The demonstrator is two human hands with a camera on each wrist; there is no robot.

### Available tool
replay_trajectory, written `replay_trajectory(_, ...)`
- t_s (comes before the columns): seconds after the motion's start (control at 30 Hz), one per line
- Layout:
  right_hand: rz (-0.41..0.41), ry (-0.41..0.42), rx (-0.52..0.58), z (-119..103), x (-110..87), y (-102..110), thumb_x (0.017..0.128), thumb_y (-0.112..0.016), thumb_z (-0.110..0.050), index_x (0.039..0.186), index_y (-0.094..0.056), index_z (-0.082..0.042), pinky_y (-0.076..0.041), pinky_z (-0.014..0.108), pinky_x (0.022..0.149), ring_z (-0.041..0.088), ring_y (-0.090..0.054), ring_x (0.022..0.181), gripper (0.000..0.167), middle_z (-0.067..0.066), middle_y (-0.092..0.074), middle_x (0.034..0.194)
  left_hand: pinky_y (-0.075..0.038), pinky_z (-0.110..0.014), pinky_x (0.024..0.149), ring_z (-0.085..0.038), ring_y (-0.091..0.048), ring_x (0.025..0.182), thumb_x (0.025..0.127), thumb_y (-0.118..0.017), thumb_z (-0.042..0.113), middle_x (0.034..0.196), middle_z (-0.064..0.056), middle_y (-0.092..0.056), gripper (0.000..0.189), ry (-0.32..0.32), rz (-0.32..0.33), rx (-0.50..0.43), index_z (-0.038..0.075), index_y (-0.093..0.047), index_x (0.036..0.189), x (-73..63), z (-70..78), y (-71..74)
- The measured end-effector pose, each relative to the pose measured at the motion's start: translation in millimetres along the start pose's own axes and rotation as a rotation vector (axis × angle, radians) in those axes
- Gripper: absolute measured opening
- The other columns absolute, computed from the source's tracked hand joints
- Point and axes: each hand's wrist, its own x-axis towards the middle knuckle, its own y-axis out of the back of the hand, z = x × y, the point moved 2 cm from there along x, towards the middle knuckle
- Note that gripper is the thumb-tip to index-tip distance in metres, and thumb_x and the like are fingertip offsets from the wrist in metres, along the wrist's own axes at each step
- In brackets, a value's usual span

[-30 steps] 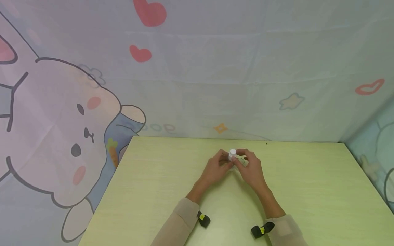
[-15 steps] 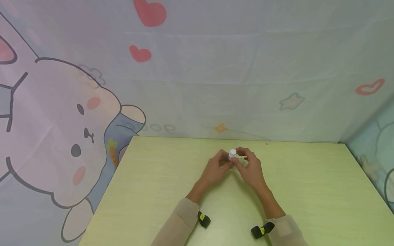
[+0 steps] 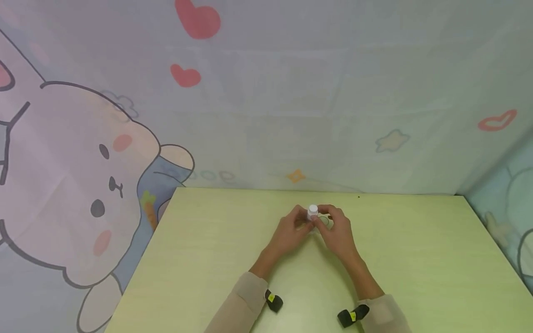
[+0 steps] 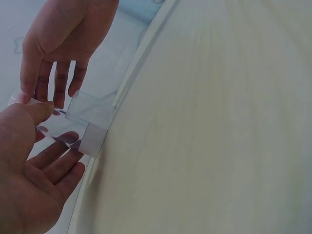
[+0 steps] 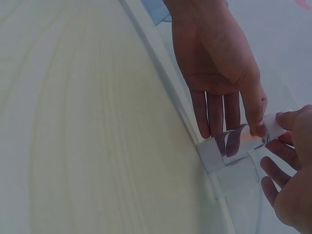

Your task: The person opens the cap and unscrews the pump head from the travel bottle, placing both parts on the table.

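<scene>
- Bottle (image 3: 312, 214): between the 2 hands, long axis upright, white top uppermost.
- Left hand (image 3: 291, 230): at the bottle's left, gripping its side between thumb and fingers.
- Right hand (image 3: 339, 231): at the bottle's right, pinching near its top; neither hand is nearer.
- Clear container (image 5: 239, 179): just beside the bottle's right; contact unclear.
</scene>
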Motion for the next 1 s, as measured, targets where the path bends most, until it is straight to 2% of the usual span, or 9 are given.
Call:
replay_trajectory(0.4, -0.020, 0.004, -0.020, 1.0, -1.1, -0.5, 0.103, -0.074, -0.019, 0.128, -0.069, -0.002, -0.052, 0.056, 0.102, 0.035, -0.062, 0.115, 0.031, 0.014, -0.072, 0.124, -0.051, -0.030, 0.110, -0.013, -0.068, 0.121, 0.106, -0.070, 0.026, 0.123, 0.000, -0.072, 0.019, 0.018, -0.003, 0.002, 0.019, -0.060, 0.120, -1.7, -1.6, -0.9)
replay_trajectory(0.6, -0.019, 0.010, -0.008, -0.9, -1.6, 0.3, 0.102, -0.074, -0.021, 0.131, -0.066, -0.003, -0.050, 0.057, 0.102, 0.036, -0.061, 0.116, 0.034, 0.014, -0.071, 0.126, -0.052, -0.029, 0.109, -0.012, -0.067, 0.120, 0.105, -0.070, 0.032, 0.121, 0.001, -0.073, 0.021, 0.008, 0.006, 0.013, 0.020, -0.060, 0.119, -1.0, 0.6, -1.5)
replay_trajectory(1.0, 0.007, 0.020, -0.002, -3.9, 0.6, 1.4, 0.102, -0.075, -0.018, 0.124, -0.069, -0.003, -0.050, 0.062, 0.101, 0.036, -0.062, 0.117, 0.027, 0.014, -0.072, 0.122, -0.052, -0.027, 0.109, -0.013, -0.069, 0.118, 0.106, -0.069, 0.032, 0.123, 0.000, -0.072, 0.021, 0.009, -0.010, 0.018, 0.019, -0.059, 0.120, 0.2, 1.1, -0.4)
